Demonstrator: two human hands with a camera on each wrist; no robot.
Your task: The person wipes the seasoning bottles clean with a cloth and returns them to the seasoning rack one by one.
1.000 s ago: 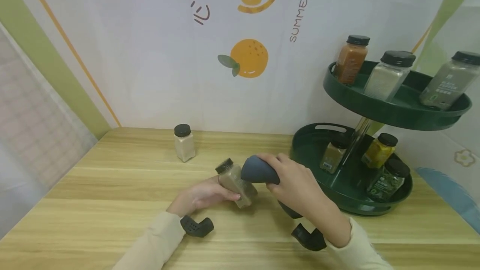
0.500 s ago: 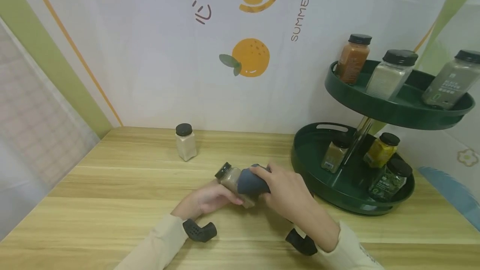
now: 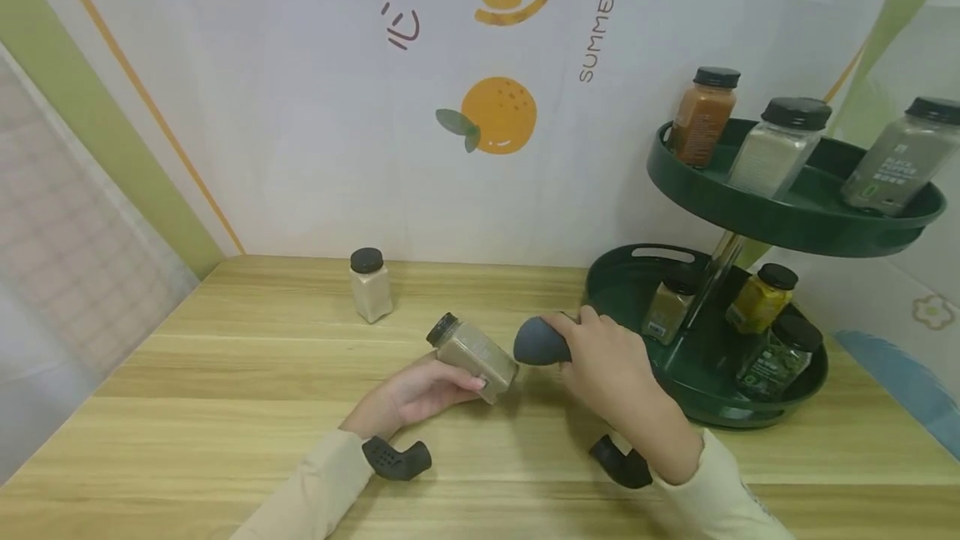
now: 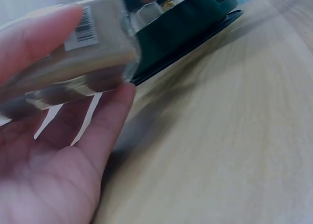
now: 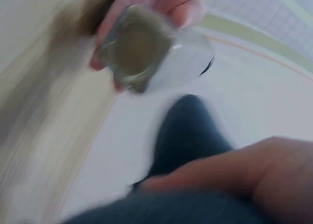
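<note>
My left hand (image 3: pixel 423 390) grips a spice jar (image 3: pixel 474 355) with a black lid and grey-brown powder inside. The jar is tilted, its lid toward the upper left and its base toward the right. In the left wrist view the thumb lies along the jar (image 4: pixel 105 38) beside a barcode label, with fingers under it. My right hand (image 3: pixel 611 365) holds a bunched dark blue cloth (image 3: pixel 540 342) just right of the jar's base, with a small gap between them. The right wrist view shows the blurred cloth (image 5: pixel 188 128) below the jar's base (image 5: pixel 137 48).
A spice jar (image 3: pixel 371 286) with pale powder stands at the back left of the wooden table (image 3: pixel 225 373). On the right, a two-tier dark green rack (image 3: pixel 795 223) carries several black-lidded spice jars. A printed white curtain (image 3: pixel 300 107) hangs behind.
The cloth first moved left and down over the jar's side, then came away to the right with my right hand. The left hand keeps its grip while the jar tips slightly.
</note>
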